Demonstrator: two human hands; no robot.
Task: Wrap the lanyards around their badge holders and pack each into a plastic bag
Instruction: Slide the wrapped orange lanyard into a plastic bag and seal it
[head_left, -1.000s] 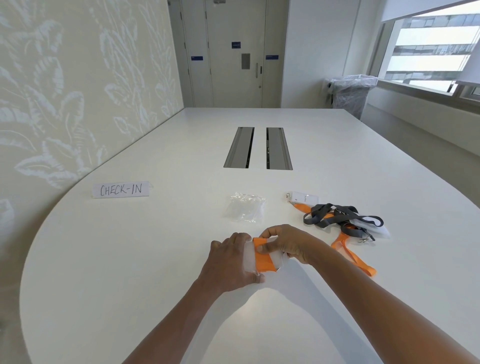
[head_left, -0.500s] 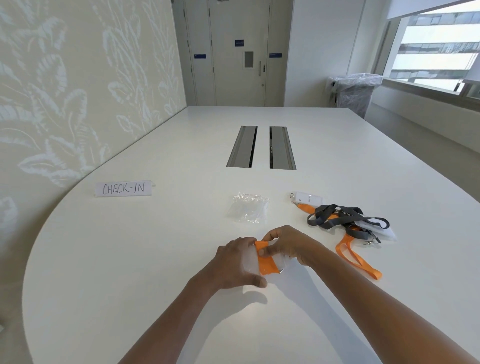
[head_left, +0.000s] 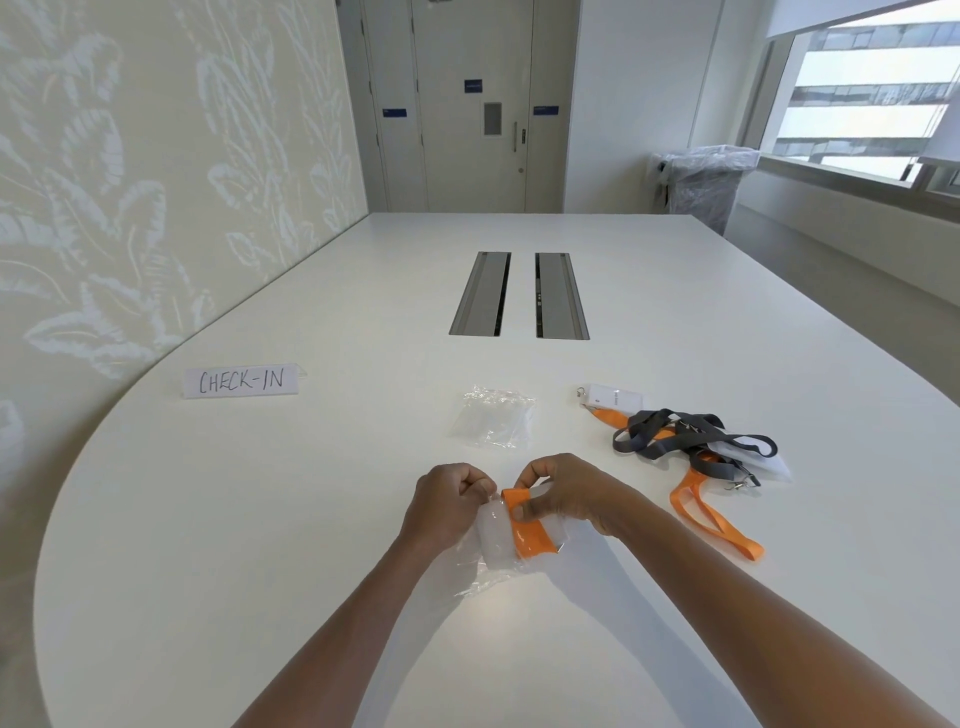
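Head view: at the near edge of a white worktop (head_left: 311, 519), a person's hands work together on one bundle. The left hand (head_left: 447, 506) pinches the mouth of a clear plastic bag (head_left: 480, 569), while the right hand (head_left: 563, 493) grips a badge holder (head_left: 496, 540) wrapped in an orange lanyard (head_left: 527, 538), partly inside the bag. Beyond lies a stack of spare plastic bags (head_left: 493, 423); to the right, a tangle of grey and orange lanyards (head_left: 685, 441) with their holders. A "CHECK-IN" card (head_left: 241, 381) stands at left.

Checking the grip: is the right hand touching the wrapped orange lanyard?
Touching. The head view shows the right hand pinching the orange lanyard.
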